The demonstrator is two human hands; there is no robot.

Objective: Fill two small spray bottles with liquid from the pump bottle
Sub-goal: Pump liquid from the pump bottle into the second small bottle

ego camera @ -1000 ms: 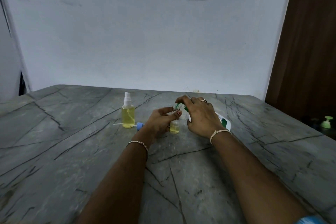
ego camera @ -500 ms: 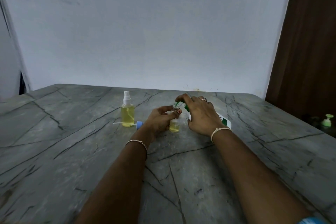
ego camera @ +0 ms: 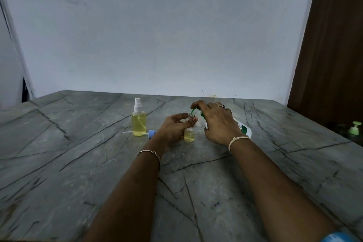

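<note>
Left hand (ego camera: 174, 127) grips small open bottle (ego camera: 189, 135), upright on grey table (ego camera: 78, 163), part-filled yellow. Right hand (ego camera: 218, 124) clasps tilted pump bottle (ego camera: 243, 128), green spout (ego camera: 193, 110) at its mouth. Filled spray bottle (ego camera: 139, 122) stands left, blue cap (ego camera: 151, 134) beside.

Dim, flat, bluish light — soft shadows, slight blur, wide-angle bending at edges.

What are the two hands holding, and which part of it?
The left hand pinches the small bottle near its neck. The right hand holds the tilted pump bottle, its grip around the top by the green spout.
</note>
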